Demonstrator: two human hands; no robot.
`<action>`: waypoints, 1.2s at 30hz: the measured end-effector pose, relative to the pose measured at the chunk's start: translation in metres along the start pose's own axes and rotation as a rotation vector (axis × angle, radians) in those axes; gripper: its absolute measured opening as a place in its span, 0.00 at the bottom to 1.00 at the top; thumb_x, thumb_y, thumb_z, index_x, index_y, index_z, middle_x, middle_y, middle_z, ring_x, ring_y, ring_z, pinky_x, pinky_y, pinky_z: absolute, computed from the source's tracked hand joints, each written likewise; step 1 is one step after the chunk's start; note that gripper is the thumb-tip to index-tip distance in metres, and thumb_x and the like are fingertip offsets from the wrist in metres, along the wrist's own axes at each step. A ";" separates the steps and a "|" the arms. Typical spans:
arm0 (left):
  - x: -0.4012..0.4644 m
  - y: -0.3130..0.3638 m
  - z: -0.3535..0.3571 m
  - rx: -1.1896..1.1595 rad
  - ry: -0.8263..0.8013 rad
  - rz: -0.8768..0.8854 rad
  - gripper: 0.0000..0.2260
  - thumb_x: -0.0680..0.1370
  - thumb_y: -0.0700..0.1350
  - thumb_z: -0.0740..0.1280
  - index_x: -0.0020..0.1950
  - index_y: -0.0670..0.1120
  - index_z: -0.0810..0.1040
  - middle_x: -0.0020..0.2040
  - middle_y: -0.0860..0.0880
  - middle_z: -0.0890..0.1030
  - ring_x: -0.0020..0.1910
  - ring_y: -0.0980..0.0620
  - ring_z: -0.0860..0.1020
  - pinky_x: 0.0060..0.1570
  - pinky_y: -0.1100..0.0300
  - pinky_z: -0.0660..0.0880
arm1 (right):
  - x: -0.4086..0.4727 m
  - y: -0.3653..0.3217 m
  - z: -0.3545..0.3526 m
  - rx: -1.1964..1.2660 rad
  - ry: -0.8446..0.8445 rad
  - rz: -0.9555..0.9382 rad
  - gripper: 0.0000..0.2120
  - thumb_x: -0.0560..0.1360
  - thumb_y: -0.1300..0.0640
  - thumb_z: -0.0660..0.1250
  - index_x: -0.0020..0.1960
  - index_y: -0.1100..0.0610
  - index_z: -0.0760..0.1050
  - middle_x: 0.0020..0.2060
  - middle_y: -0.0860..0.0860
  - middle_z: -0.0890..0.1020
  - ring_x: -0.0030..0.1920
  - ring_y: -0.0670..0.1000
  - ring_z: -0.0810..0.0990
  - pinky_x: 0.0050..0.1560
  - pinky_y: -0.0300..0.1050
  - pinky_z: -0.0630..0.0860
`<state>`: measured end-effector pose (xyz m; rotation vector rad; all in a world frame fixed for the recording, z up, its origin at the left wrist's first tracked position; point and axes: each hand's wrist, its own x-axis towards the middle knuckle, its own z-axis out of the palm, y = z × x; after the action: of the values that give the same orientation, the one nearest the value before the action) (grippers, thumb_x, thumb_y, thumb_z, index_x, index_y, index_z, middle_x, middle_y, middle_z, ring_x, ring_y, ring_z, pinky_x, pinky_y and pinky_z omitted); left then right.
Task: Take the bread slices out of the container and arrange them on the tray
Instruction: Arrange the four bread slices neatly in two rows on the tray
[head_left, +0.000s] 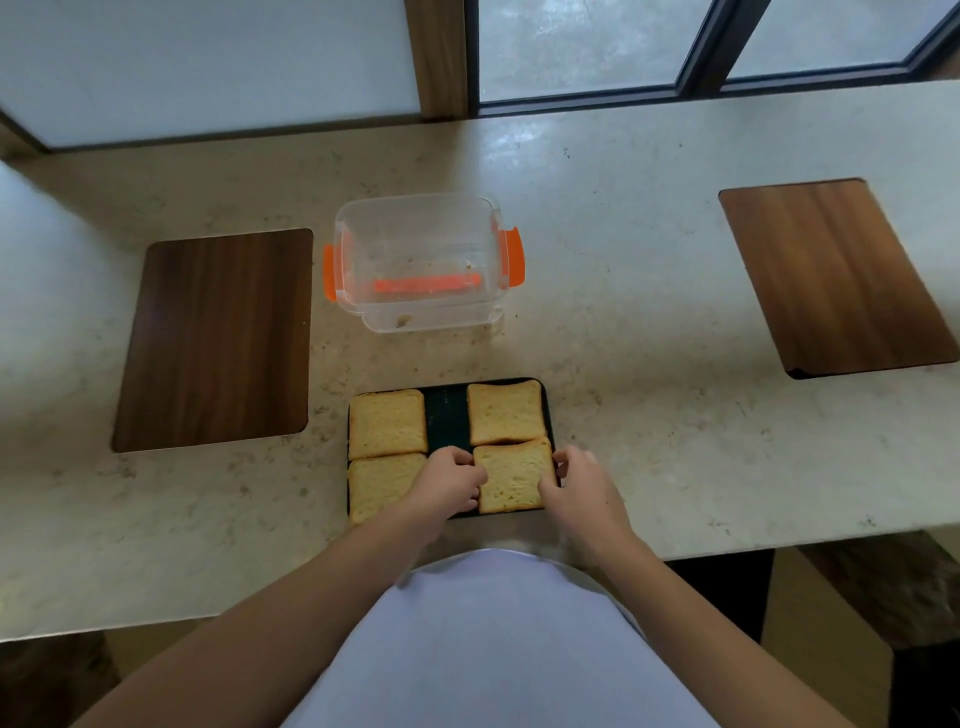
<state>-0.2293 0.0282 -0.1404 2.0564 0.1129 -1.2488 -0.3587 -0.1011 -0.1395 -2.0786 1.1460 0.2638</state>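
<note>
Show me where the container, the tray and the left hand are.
container (421, 249), head view, on its clear near wall.
tray (447, 415), head view, on the bare dark strip between the far slices.
left hand (449, 480), head view, on the back of the hand.

4 bread slices (506, 411) flat on dark tray (447, 413); clear container (421, 260) empty.

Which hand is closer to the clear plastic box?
Left. The left hand lies almost straight below the box; the right hand sits further off, down toward its right.
</note>
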 end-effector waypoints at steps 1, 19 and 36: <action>0.000 0.000 0.000 0.004 0.001 0.007 0.23 0.79 0.39 0.68 0.74 0.42 0.69 0.56 0.43 0.80 0.52 0.48 0.81 0.51 0.54 0.82 | -0.001 -0.001 0.000 -0.011 0.007 -0.004 0.14 0.77 0.52 0.65 0.62 0.53 0.75 0.50 0.48 0.76 0.43 0.46 0.77 0.42 0.45 0.77; -0.006 0.006 0.000 0.233 -0.034 0.120 0.26 0.78 0.45 0.66 0.76 0.48 0.67 0.45 0.51 0.78 0.47 0.50 0.81 0.54 0.44 0.82 | -0.009 -0.007 0.002 -0.286 0.022 -0.175 0.23 0.78 0.52 0.62 0.73 0.51 0.67 0.57 0.52 0.74 0.47 0.50 0.75 0.40 0.42 0.72; -0.004 0.005 -0.004 0.529 0.013 0.324 0.21 0.78 0.46 0.67 0.70 0.45 0.70 0.50 0.48 0.77 0.41 0.55 0.77 0.34 0.60 0.71 | 0.023 -0.018 -0.017 -0.324 -0.102 -0.228 0.15 0.80 0.52 0.62 0.66 0.50 0.72 0.52 0.50 0.69 0.40 0.51 0.76 0.35 0.44 0.71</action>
<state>-0.2262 0.0275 -0.1336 2.3973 -0.5812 -1.1401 -0.3332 -0.1221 -0.1296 -2.4246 0.8375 0.4645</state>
